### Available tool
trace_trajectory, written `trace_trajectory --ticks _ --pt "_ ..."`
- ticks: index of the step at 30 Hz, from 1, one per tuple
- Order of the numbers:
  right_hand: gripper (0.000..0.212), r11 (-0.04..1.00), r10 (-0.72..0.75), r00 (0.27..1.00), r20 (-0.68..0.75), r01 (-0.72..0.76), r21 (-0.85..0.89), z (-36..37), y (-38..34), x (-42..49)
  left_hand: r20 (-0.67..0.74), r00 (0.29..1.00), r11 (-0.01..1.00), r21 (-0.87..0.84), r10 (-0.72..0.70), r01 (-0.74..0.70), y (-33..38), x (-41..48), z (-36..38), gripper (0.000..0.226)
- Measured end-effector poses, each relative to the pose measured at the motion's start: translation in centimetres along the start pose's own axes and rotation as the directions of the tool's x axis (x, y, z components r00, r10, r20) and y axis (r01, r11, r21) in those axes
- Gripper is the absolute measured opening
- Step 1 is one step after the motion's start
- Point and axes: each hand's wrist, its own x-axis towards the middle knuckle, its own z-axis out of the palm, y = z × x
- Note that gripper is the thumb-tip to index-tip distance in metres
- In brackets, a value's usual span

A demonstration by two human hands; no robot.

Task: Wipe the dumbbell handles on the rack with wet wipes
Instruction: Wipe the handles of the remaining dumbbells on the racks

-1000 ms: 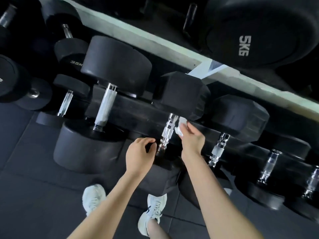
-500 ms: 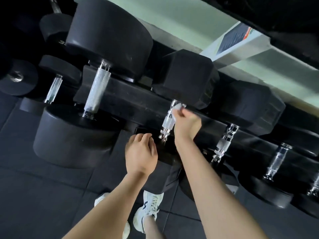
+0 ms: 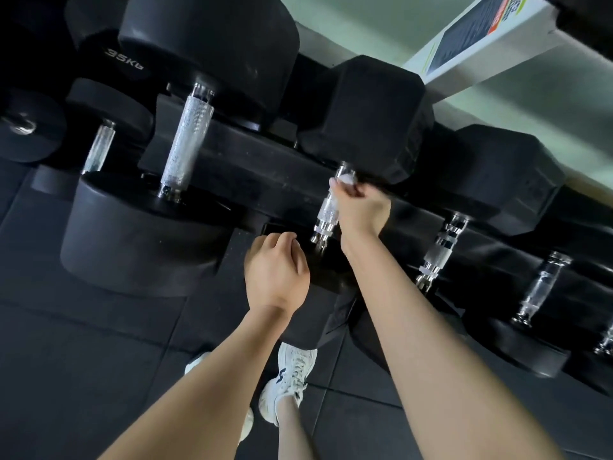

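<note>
Our right hand (image 3: 361,207) pinches a wet wipe (image 3: 345,179) onto the top of the hex dumbbell's knurled handle (image 3: 326,210), just under the far hex head (image 3: 368,117). The handle's long axis runs from that head down toward us. Its bare length lies below the hand, so the stroke likely pulls our way. The left hand (image 3: 277,273) sits just left of the handle's lower end, fingers curled; we cannot tell if it grips anything. The rack rail (image 3: 252,161) crosses behind. The neighbouring handle (image 3: 438,254) is to the right.
</note>
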Motion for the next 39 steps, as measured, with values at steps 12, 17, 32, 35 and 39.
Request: trace_trajectory --ticks 12,17,32,35,39 --pt "0.008 0.847 0.121 0.938 0.324 -0.268 0.46 -1.3 0.9 1.4 -0.038 0.999 0.999 0.034 0.028 -0.026 -0.1 0.0 0.2 0.044" --pt "0.031 0.835 0.058 0.804 0.592 -0.364 0.412 -1.5 2.0 2.3 -0.048 0.998 0.998 0.06 0.037 -0.034 0.1 0.0 0.1 0.044" --pt "0.025 0.919 0.057 0.751 0.657 -0.297 0.26 -1.8 2.1 2.1 -0.06 0.995 0.993 0.093 0.074 -0.068 -0.2 0.0 0.2 0.039" --pt "0.012 0.934 0.145 0.81 0.569 -0.301 0.191 -2.2 3.6 0.6 -0.06 0.995 0.992 0.097 0.081 -0.075 -0.2 0.0 0.2 0.038" --pt "0.009 0.912 0.18 0.802 0.57 -0.353 0.208 -3.2 3.4 0.0 -0.06 0.995 0.992 0.102 0.085 -0.079 -0.1 0.0 0.2 0.039"
